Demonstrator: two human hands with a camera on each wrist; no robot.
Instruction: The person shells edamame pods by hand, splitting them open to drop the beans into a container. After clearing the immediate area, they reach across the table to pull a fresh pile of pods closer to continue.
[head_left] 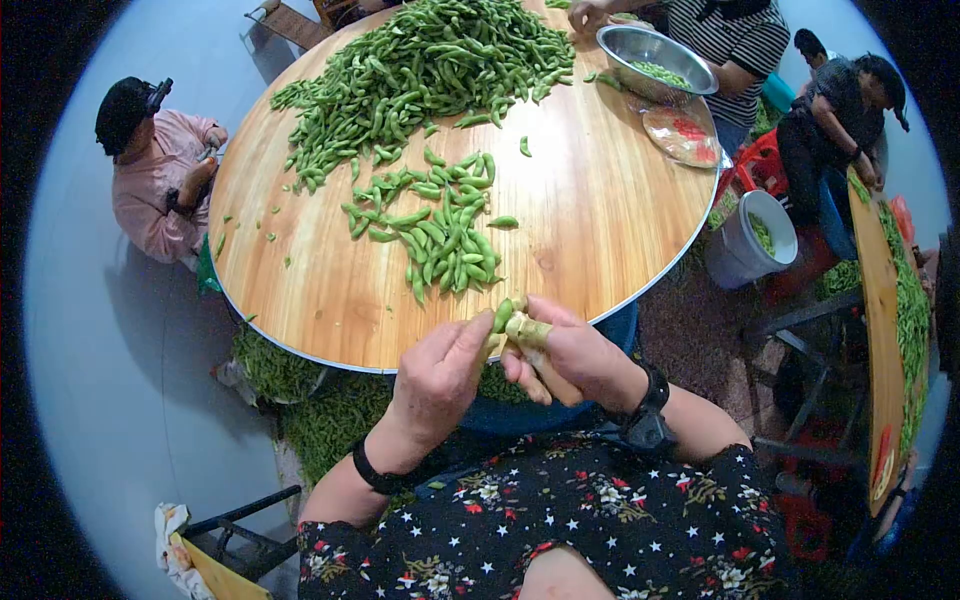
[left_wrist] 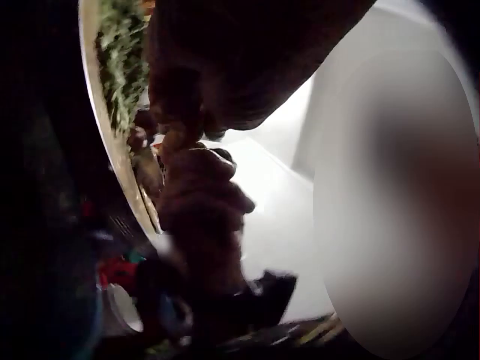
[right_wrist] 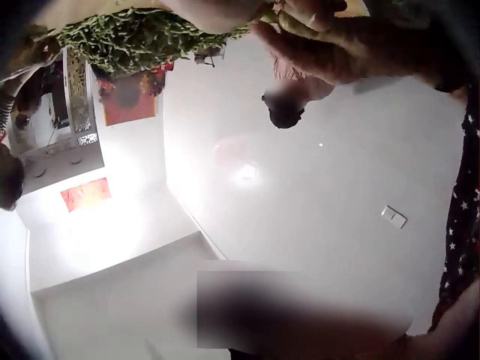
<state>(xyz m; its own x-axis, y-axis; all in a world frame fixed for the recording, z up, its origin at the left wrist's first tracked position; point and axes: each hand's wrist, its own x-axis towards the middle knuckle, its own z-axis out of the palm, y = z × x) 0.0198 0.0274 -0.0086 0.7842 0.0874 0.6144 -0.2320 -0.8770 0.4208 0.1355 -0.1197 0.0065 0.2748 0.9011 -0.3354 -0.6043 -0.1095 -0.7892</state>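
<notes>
In the head view a green pod is pinched between the thumb and fingers of the left hand, just past the table's near edge. The right hand meets it there, its fingers curled and its thumb, which looks covered in something pale, at the pod's right side. Beyond the hands lies a loose cluster of pods on the round wooden table. The left wrist view shows both hands dark and close together; in the right wrist view the left hand is at the top.
A large pod heap covers the table's far side. At the far right stand a metal bowl and a flat plastic-wrapped item. A white bucket is right of the table. Other people sit at left, far right and behind.
</notes>
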